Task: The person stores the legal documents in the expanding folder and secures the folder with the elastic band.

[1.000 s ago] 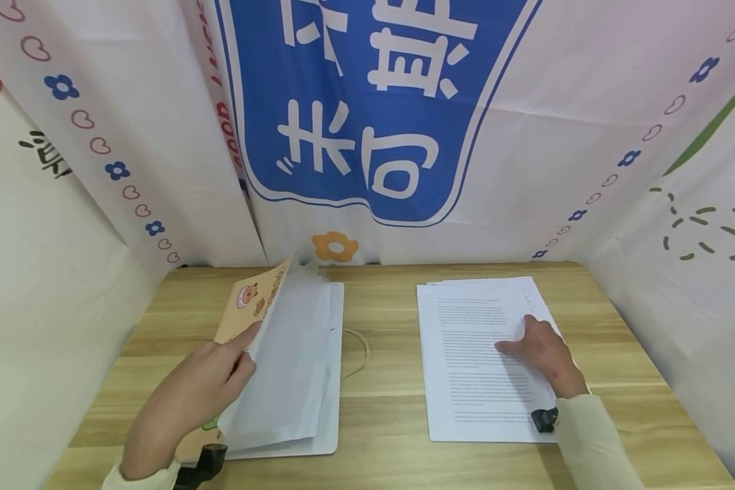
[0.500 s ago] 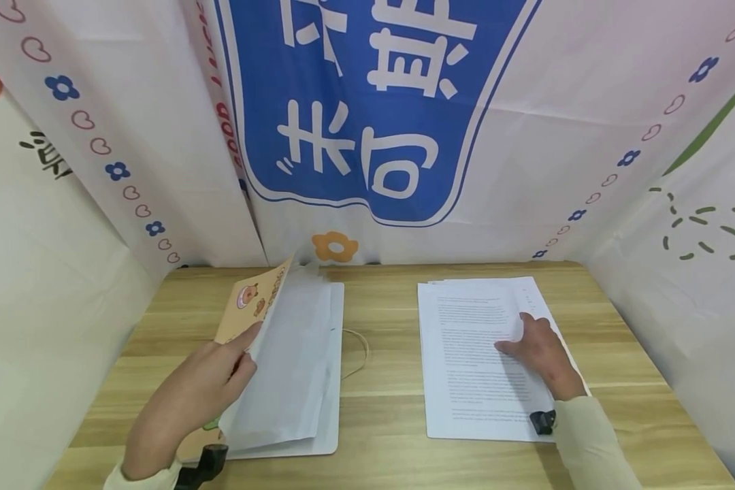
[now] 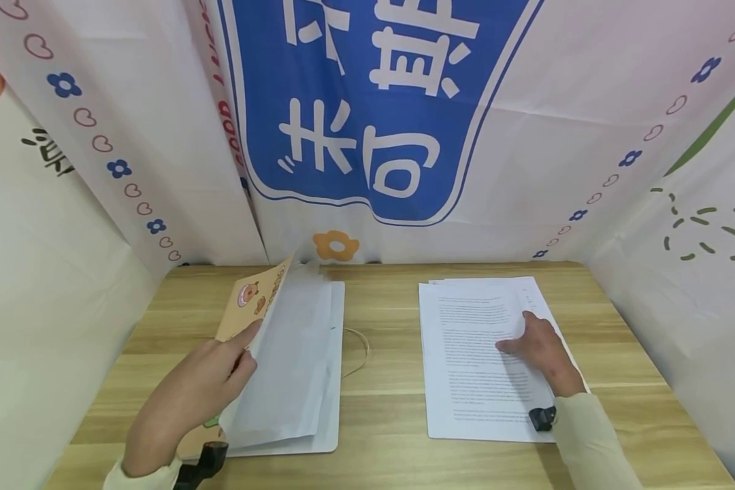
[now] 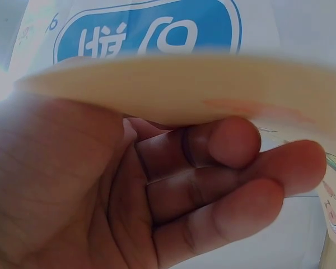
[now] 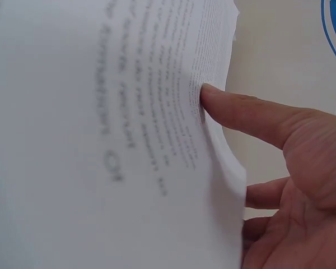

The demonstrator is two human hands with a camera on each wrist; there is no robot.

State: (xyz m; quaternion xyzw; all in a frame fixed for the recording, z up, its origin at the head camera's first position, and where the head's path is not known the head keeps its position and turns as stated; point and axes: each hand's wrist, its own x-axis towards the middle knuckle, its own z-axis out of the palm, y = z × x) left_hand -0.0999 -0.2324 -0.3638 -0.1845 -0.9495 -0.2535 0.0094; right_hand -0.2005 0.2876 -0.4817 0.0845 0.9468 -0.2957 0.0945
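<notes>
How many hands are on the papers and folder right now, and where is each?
2. The left hand holds the raised tan cover of the folder; the right hand holds the right edge of the stack of printed sheets. No others show.

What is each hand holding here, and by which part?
The left hand holds the folder's illustrated cover by its raised edge; the right hand holds printed sheets by their right edge.

Wood-grain surface (image 3: 382,415) within white cloth walls (image 3: 545,156)
Behind, a blue panel (image 3: 359,95) with white characters sits above an orange flower print (image 3: 325,245).
</notes>
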